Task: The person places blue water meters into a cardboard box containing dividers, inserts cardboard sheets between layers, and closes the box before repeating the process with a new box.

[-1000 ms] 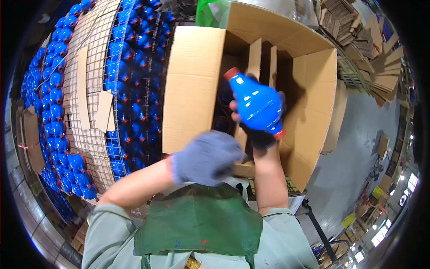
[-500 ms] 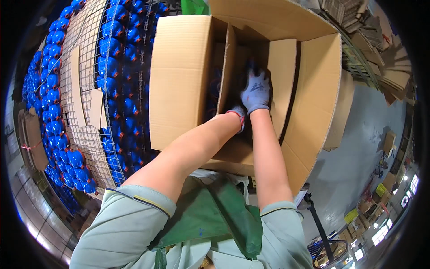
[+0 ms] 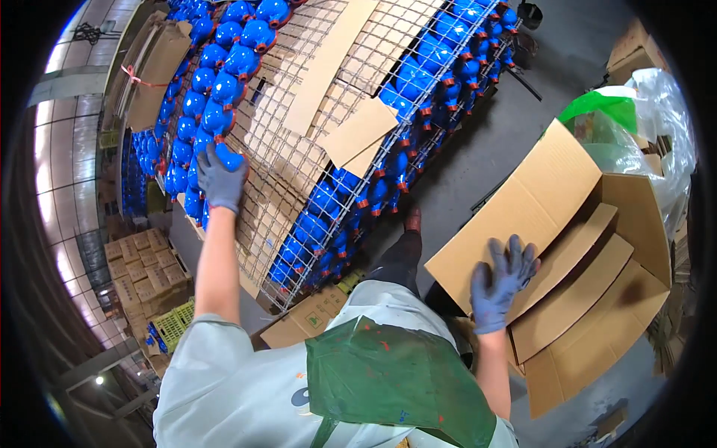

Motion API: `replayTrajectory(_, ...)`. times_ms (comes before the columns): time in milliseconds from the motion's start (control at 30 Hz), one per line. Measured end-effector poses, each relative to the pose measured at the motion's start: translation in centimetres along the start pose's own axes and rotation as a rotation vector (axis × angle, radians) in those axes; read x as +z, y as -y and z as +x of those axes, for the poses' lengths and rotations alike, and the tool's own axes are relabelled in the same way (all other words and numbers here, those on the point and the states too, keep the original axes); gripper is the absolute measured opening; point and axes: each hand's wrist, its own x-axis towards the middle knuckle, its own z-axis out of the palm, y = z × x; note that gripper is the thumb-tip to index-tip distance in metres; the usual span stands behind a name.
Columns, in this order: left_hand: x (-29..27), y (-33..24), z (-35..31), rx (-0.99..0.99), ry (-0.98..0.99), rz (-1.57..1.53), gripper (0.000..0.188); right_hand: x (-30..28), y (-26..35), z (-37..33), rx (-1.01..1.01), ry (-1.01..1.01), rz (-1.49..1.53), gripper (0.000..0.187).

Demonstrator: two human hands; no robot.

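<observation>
My left hand (image 3: 222,183), in a grey work glove, reaches to the near end of a row on the wire rack. Its fingers and thumb close around a glossy blue rounded part (image 3: 231,157) with a reddish rim. My right hand (image 3: 499,293), also gloved, has its fingers spread over the edge of an open cardboard box (image 3: 523,216). The box stands at the right with its flaps up and cardboard dividers (image 3: 590,287) inside. What lies deeper in the box is hidden.
More blue parts (image 3: 243,60) line the wire mesh rack (image 3: 358,45), with others below the mesh. Loose cardboard strips (image 3: 328,67) lie on top. Clear plastic bags (image 3: 665,127) sit beyond the box. Stacked cartons (image 3: 146,269) and a yellow-green crate (image 3: 175,325) stand at the left.
Both hands have come out of the box. My view has turned left toward the rack; the left hand is now at a blue part, the right hand at the box's edge.
</observation>
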Motion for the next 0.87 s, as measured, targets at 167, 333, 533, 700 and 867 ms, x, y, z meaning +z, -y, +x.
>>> replayTrajectory(167, 2.0, 4.1, 4.0, -0.109, 0.523, -0.53, 0.096, 1.6, 0.5, 0.4, -0.029, 0.034, -0.108, 0.044)
replayTrajectory(333, -4.6, -9.7, -2.9, -0.657, 1.181, -2.043, 0.067, -0.1, 0.9, 0.9, 0.112, -0.016, 0.042, 0.052)
replayTrajectory(533, -19.5, -29.6, -15.4, 0.145, 1.318, -2.044, 0.068, -7.7, 2.8, 5.2, 0.477, 0.031, 1.573, 0.076)
replayTrajectory(700, -24.3, -43.0, -25.7, 1.339, 1.062, -1.545, 0.03, -14.7, -14.1, 2.1, 0.268, -0.03, 2.539, 0.086)
replayTrajectory(867, -27.0, -53.7, -40.3, 2.381, 0.543, -0.183, 0.027, -20.1, -18.9, 1.3, 0.449, -0.645, 1.628, 0.076)
